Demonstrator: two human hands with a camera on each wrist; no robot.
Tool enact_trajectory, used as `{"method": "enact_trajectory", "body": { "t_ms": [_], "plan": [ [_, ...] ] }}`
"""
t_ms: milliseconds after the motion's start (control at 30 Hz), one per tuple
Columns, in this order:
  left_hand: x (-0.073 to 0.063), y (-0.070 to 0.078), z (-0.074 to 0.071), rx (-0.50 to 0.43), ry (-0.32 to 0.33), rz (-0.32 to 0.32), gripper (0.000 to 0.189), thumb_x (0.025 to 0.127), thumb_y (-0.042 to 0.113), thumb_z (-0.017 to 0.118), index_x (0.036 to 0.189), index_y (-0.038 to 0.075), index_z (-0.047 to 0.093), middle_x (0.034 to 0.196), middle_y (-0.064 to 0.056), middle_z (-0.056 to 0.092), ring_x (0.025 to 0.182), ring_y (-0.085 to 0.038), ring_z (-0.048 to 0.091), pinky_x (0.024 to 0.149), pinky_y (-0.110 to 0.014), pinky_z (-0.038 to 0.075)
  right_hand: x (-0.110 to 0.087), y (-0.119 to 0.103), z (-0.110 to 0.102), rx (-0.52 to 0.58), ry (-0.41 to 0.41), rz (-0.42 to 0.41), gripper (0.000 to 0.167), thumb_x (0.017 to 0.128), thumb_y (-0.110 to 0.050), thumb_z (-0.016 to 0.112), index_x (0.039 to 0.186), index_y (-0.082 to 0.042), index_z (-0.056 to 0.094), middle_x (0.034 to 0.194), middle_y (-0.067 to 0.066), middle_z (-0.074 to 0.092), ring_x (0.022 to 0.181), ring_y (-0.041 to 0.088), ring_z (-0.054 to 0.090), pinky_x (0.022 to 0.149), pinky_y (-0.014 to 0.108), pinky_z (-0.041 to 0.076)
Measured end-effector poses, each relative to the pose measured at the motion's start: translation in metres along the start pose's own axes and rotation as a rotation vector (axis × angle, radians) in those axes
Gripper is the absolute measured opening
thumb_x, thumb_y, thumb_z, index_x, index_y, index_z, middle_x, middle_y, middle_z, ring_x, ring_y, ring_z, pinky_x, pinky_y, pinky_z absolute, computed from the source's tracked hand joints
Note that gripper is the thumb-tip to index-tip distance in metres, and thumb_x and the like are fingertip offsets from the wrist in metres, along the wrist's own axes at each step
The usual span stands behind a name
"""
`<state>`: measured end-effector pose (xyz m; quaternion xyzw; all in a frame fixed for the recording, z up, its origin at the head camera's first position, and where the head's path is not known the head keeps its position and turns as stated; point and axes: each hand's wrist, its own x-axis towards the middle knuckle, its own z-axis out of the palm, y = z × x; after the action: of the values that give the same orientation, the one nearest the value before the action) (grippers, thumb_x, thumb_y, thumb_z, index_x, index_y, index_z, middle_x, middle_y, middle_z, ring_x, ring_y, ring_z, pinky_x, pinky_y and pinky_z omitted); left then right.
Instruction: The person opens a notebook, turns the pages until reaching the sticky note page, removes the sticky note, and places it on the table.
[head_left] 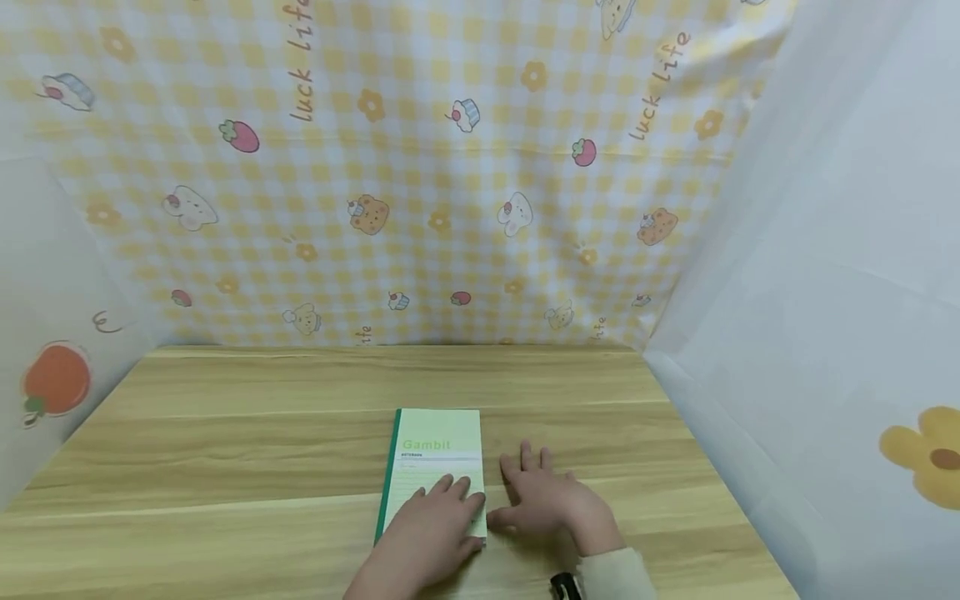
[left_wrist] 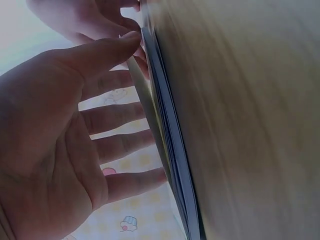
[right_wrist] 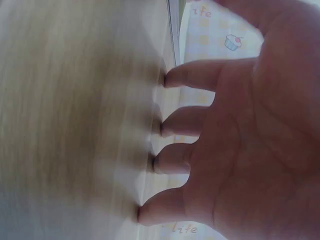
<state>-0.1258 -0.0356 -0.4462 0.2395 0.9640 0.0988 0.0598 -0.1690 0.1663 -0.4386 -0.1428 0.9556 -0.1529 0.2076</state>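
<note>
A notebook (head_left: 437,429) with a pale green cover and dark green spine lies flat on the wooden table, the word "Gambit" upright on it. Across its lower part rests my left hand (head_left: 435,529), fingers spread and fairly straight with the tips on the cover. In the left wrist view the left thumb (left_wrist: 102,55) reaches to the corner of the notebook's page edges (left_wrist: 172,135). Just right of the notebook, my right hand (head_left: 543,500) stands with fingers spread and fingertips (right_wrist: 170,77) on the tabletop, its thumb close to the notebook's right edge. That hand holds nothing.
The wood-grain table (head_left: 247,425) ends at a yellow checked cloth (head_left: 420,175) hung behind it. White cloth walls (head_left: 840,317) flank both sides. A black band (head_left: 566,586) shows near the right sleeve (head_left: 617,575).
</note>
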Motion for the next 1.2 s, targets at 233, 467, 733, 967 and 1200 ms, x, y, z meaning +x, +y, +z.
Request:
{"method": "enact_trajectory", "body": {
  "t_ms": [233,467,733,967,1200],
  "plan": [
    [-0.005,-0.004,-0.009,-0.078,0.019,0.041,0.044,0.105,0.04,0.064,0.147,0.027,0.064,0.152,-0.009,0.063,0.141,-0.038,0.06,0.107,-0.061,0.055,0.001,-0.001,0.005,-0.011,0.014,-0.013,0.11,0.086,-0.071,0.075,0.167,-0.011,0.033,0.175,0.031,0.011,0.16,0.062,0.009,0.112,0.093,0.017],
    [-0.019,-0.015,-0.023,-0.155,0.202,0.133,0.03,0.109,0.029,0.059,0.137,0.022,0.069,0.134,0.006,0.071,0.123,-0.017,0.07,0.104,-0.042,0.06,0.003,-0.004,0.008,-0.029,0.049,-0.006,0.11,0.085,-0.07,0.077,0.167,-0.01,0.035,0.175,0.032,0.013,0.16,0.062,0.009,0.112,0.093,0.016],
    [-0.054,-0.041,-0.043,-0.077,0.65,0.053,0.031,0.09,0.007,0.08,0.118,0.014,0.073,0.136,-0.01,0.073,0.109,-0.026,0.078,0.078,-0.034,0.067,0.003,-0.01,0.005,-0.022,0.044,0.054,0.113,0.079,-0.062,0.087,0.164,-0.007,0.039,0.173,0.034,0.017,0.159,0.063,0.014,0.11,0.093,0.022],
    [-0.077,-0.076,-0.045,0.254,0.755,0.104,0.065,0.048,-0.008,0.091,0.108,0.011,0.072,0.143,-0.016,0.067,0.131,-0.042,0.062,0.108,-0.081,0.042,0.003,-0.009,0.006,-0.034,0.046,0.06,0.112,0.079,-0.061,0.086,0.164,-0.006,0.039,0.173,0.035,0.017,0.158,0.064,0.014,0.106,0.094,0.024],
    [-0.077,-0.088,-0.027,0.217,0.348,-0.127,0.045,0.067,-0.001,0.086,0.108,0.016,0.077,0.129,-0.013,0.075,0.132,-0.047,0.063,0.12,-0.087,0.006,0.003,-0.011,0.006,-0.034,0.048,0.049,0.112,0.08,-0.063,0.084,0.165,-0.006,0.037,0.173,0.035,0.016,0.158,0.065,0.013,0.107,0.094,0.023]
  ]
}}
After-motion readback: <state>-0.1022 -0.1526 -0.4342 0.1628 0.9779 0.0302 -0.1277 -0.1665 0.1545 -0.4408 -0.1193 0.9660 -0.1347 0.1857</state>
